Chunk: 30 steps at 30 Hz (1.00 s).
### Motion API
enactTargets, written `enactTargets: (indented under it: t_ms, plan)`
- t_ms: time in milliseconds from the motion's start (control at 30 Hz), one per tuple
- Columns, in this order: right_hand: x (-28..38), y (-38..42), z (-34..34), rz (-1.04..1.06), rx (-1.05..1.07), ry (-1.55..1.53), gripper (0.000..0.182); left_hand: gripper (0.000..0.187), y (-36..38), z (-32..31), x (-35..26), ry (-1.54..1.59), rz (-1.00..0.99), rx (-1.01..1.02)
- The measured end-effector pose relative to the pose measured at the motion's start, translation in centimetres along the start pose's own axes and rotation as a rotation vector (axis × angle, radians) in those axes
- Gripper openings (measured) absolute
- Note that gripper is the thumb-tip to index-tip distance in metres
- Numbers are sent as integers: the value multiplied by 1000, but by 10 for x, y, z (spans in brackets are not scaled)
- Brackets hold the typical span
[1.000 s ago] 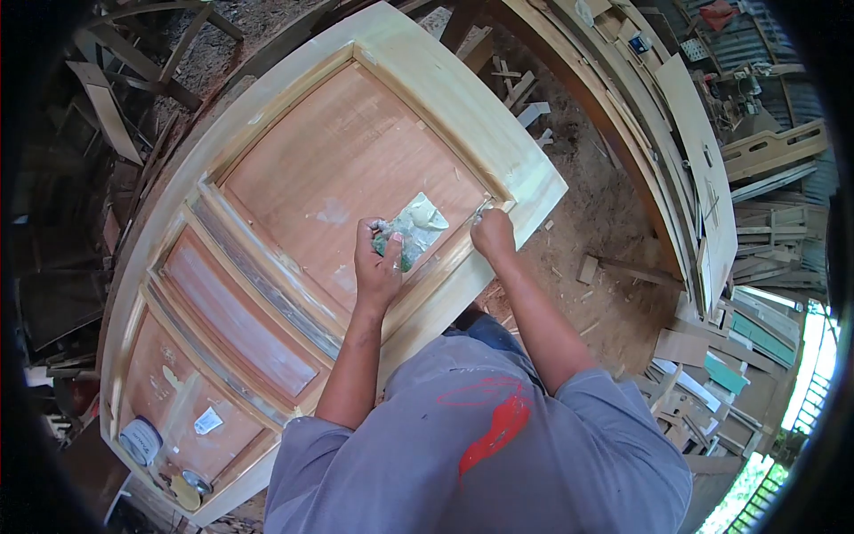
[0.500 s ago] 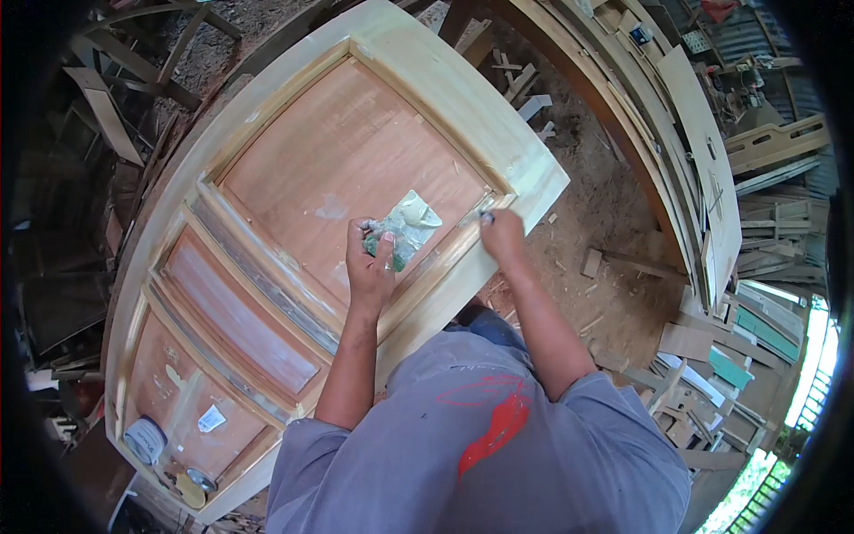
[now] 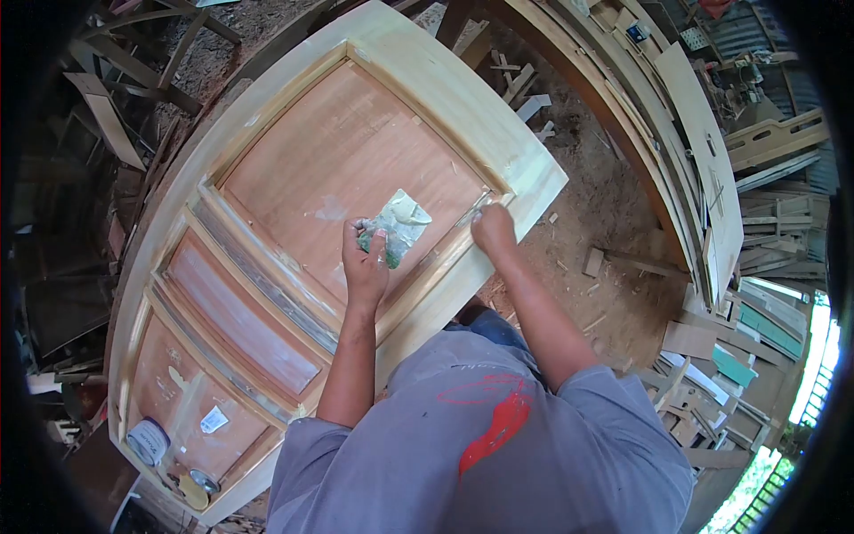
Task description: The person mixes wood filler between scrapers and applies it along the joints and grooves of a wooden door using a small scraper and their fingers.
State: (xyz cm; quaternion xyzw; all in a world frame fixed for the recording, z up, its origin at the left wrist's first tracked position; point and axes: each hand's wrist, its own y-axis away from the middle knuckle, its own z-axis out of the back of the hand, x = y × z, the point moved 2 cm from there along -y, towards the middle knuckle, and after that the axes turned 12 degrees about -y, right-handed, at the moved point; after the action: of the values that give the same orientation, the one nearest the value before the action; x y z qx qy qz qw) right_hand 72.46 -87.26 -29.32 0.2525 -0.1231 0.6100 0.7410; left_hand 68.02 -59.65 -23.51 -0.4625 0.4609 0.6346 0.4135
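My left hand [image 3: 365, 262] is closed on a flat piece smeared with pale putty [image 3: 405, 222], with green showing at its lower edge. It is held above the upper panel of a wooden door [image 3: 302, 160]. At the right inner corner of that panel, my right hand [image 3: 495, 230] is closed, its fingertips at the moulding [image 3: 463, 227]. Whatever it grips is mostly hidden by the fingers. Whitish putty smears mark the panel and the grooves along the crosspieces.
On the door's lower panel are a putty tub [image 3: 149, 441], a round metal lid [image 3: 203, 481] and a small paper label [image 3: 213, 419]. A curved-looking stack of boards [image 3: 623, 116] stands to the right. Wood scraps [image 3: 534, 107] lie on the dirt floor.
My right hand has shifted slightly left and up along the moulding. My left hand has moved a little to the left with the putty-smeared piece.
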Motion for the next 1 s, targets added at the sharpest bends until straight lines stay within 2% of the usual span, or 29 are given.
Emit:
enactTargets:
  t_ms: [67,167,233,267,400,533,567,667,767,933,1000]
  plan:
    - [13,24,-11,31,-25,-77,23,16,-4,0,8,-2,23,-10]
    - [36,53,-24,-21,82,-103,19,15,-3,1,14,-3,42,-3]
    - [34,61,-25,61,88,-115,21,15,-2,0,14,-16,42,1]
    - [32,62,-24,103,92,-120,22,14,-2,-1,13,-38,27,19]
    - [24,33,13,-2,-62,-101,20,13,0,-5,0,-85,6,70]
    - [14,26,-6,126,-30,-13,19,12,1,-13,-13,-88,-2,62]
    - [18,33,-13,75,-10,-40,19,12,0,-15,-11,-54,8,65]
    - [27,56,-30,109,50,-107,20,13,-3,-16,5,19,44,67]
    - [33,57,-10,68,147,-207,21,15,-2,-11,16,50,86,25]
    - [-26,8,45,65,-43,-247,20,19,19,20,66,5,144,-134]
    - [-42,-5,63,115,-44,-224,19,23,33,31,87,-63,196,-209]
